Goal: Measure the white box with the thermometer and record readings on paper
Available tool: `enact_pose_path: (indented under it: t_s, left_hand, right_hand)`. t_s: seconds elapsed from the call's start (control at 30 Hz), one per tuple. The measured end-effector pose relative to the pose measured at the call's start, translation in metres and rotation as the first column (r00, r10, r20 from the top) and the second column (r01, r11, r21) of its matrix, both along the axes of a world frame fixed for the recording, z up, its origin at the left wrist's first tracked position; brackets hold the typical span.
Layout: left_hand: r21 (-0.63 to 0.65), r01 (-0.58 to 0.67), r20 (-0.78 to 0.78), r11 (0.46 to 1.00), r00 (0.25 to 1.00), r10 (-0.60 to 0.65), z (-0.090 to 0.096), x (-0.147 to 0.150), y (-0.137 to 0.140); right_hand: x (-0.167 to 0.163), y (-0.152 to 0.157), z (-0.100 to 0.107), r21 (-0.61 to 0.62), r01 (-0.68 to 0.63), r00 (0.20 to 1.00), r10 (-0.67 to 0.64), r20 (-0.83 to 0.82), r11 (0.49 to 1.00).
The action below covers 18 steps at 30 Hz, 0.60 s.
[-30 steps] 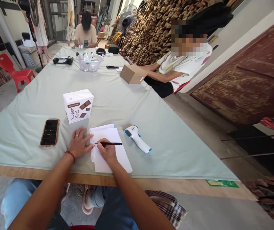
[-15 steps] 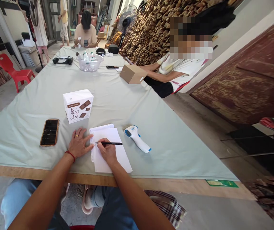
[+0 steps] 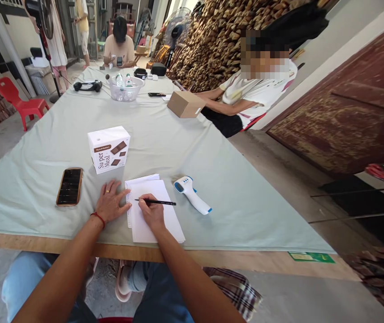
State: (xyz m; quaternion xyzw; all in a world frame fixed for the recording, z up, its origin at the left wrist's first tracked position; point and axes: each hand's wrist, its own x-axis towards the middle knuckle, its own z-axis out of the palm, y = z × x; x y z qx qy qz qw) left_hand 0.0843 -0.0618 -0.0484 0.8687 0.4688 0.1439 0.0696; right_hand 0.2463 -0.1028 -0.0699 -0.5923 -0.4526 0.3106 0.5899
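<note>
White paper sheets [image 3: 158, 224] lie near the front edge of the table, stacked slightly askew. Over them, my right hand [image 3: 151, 213] grips a black pen [image 3: 161, 202], its tip pointing left toward the top sheet. Whether the tip touches the paper I cannot tell. My left hand [image 3: 111, 201] rests flat with fingers spread, its fingertips on the left margin of the sheets. A smartphone [image 3: 69, 186] in a brown case lies left of that hand. Behind it stands a white Su-per Meal box [image 3: 109, 150]. A white and blue infrared thermometer [image 3: 193, 195] lies right of the paper.
A pale green cloth [image 3: 245, 215] covers the table. Farther back are a cardboard box [image 3: 185, 104], a clear basin [image 3: 126, 95] with bottles and a black headset [image 3: 87, 85]. One person [image 3: 262, 89] sits at the right, another [image 3: 119, 45] at the far end.
My right hand and the pen have shifted slightly right across the paper. My left hand stays in place on the sheets.
</note>
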Motion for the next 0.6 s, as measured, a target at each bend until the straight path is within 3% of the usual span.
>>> enact_pose_path:
  t_s: [0.43, 0.6]
  left_hand:
    - [0.011, 0.008, -0.001, 1.0, 1.0, -0.008, 0.0, -0.001, 0.0]
    - [0.016, 0.0, 0.008, 1.0, 1.0, 0.0, 0.001, -0.001, 0.0]
  right_hand:
    - [0.002, -0.009, 0.01, 0.066, -0.027, 0.997, 0.031, -0.065, 0.997]
    - [0.002, -0.011, 0.012, 0.123, -0.06, 0.994, 0.048, 0.094, 0.991]
